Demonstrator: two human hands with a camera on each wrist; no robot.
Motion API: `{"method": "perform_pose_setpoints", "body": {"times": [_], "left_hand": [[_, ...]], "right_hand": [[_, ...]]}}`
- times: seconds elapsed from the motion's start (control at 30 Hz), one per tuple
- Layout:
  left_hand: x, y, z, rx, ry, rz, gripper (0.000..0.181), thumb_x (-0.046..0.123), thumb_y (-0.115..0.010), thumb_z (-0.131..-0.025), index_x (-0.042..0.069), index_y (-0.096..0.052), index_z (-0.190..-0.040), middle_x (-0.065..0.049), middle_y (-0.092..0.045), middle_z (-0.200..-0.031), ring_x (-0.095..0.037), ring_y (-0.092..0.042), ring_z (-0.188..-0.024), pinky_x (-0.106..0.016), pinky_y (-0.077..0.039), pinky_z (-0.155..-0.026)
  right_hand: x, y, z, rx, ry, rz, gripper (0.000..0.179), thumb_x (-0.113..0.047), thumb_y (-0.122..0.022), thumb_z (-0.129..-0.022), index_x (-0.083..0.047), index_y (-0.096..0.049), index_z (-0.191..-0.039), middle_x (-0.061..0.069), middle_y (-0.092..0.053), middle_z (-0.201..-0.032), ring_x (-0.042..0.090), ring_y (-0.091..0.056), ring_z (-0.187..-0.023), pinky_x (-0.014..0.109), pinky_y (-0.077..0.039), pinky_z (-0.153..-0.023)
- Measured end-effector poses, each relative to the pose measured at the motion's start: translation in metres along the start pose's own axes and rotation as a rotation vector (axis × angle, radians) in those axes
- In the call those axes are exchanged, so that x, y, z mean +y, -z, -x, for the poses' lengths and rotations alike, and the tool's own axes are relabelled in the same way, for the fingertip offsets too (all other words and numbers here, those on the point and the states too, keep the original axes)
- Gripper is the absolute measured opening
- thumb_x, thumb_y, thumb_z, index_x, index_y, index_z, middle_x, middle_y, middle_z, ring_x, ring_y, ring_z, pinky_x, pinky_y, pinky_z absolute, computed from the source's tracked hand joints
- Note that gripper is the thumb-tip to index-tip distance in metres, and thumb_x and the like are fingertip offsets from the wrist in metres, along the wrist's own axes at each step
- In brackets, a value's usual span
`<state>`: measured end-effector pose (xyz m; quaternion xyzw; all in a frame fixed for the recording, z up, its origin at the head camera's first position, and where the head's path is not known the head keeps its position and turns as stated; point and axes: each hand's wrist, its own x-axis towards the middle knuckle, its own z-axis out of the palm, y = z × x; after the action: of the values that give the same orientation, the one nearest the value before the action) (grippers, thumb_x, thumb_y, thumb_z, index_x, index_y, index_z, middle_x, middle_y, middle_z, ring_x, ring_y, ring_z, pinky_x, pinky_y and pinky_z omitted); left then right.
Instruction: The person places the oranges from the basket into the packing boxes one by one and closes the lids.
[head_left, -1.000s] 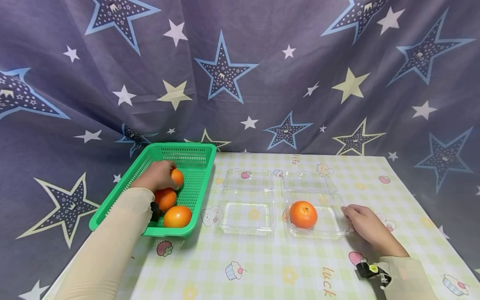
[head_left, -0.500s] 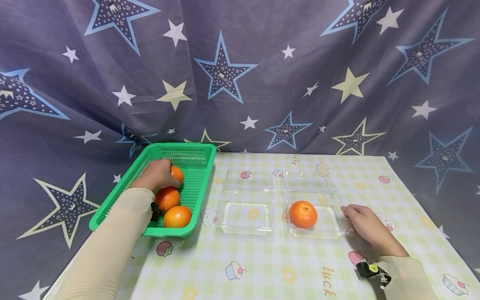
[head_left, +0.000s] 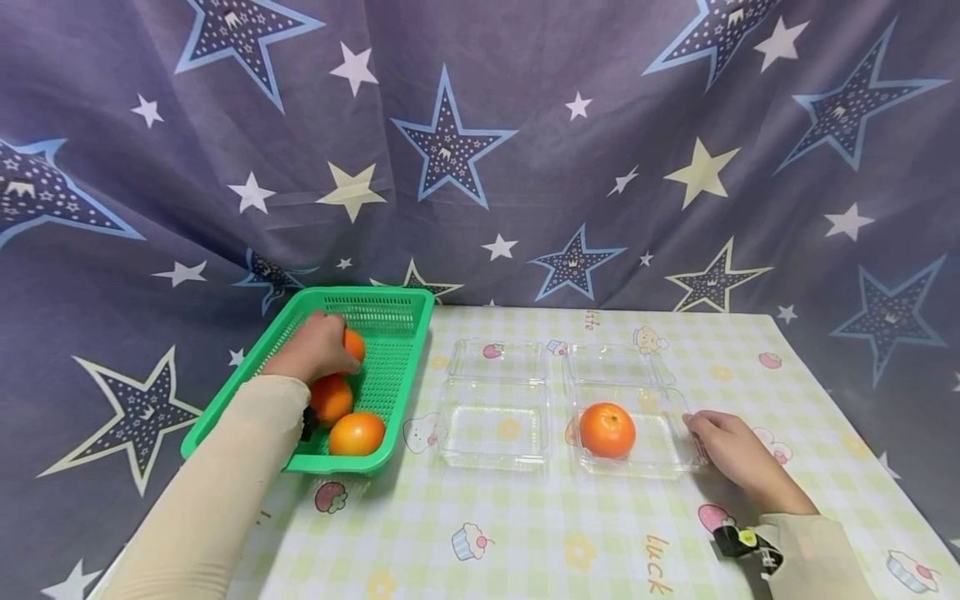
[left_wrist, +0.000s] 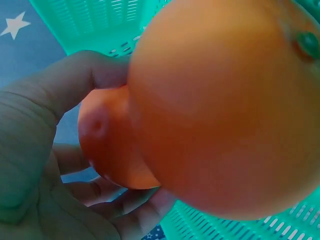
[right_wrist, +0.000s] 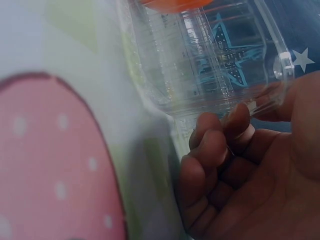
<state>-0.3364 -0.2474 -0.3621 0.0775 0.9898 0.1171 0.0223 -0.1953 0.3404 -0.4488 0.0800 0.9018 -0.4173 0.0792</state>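
Inside the green basket [head_left: 411, 375], my left hand [head_left: 310, 346] holds the farthest orange [head_left: 356, 347], thumb on one side and fingers on the other. The left wrist view shows this orange [left_wrist: 107, 135] partly hidden by a larger-looking orange [left_wrist: 225, 110] close to the camera. Two more oranges lie nearer me in the basket, a middle orange [head_left: 331, 401] and a front orange [head_left: 357, 434]. On the right, my right hand [head_left: 731, 450] pinches the side rim of a clear plastic box [head_left: 660, 446]. One orange [head_left: 607, 430] sits in that box, towards its left.
A second clear plastic box [head_left: 493, 429] stands lid-open between the basket and the right box. Its lid [head_left: 498, 360] and the right box's lid [head_left: 618, 365] lie back towards the curtain [head_left: 480, 167]. A checked cloth [head_left: 525, 533] covers the table.
My left hand has shifted slightly away from me with the far orange. The middle orange rolled a little right, then back. The right hand stays on the box rim.
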Motion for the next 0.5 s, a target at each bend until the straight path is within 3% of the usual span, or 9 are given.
{"method": "perform_pose_setpoints", "body": {"times": [0.5], "left_hand": [[0.0031, 0.0082, -0.0027, 0.018, -0.017, -0.023, 0.043, 0.023, -0.085, -0.069, 0.002, -0.059, -0.095, -0.012, -0.058, -0.081, -0.030, -0.052, -0.074, -0.039, -0.043, -0.066]], "right_hand": [[-0.0002, -0.0012, 0.0002, 0.002, -0.005, -0.012, 0.047, -0.041, -0.038, -0.110, -0.003, -0.057, -0.093, 0.003, -0.048, -0.075, 0.019, -0.046, -0.069, 0.033, -0.038, -0.061]]}}
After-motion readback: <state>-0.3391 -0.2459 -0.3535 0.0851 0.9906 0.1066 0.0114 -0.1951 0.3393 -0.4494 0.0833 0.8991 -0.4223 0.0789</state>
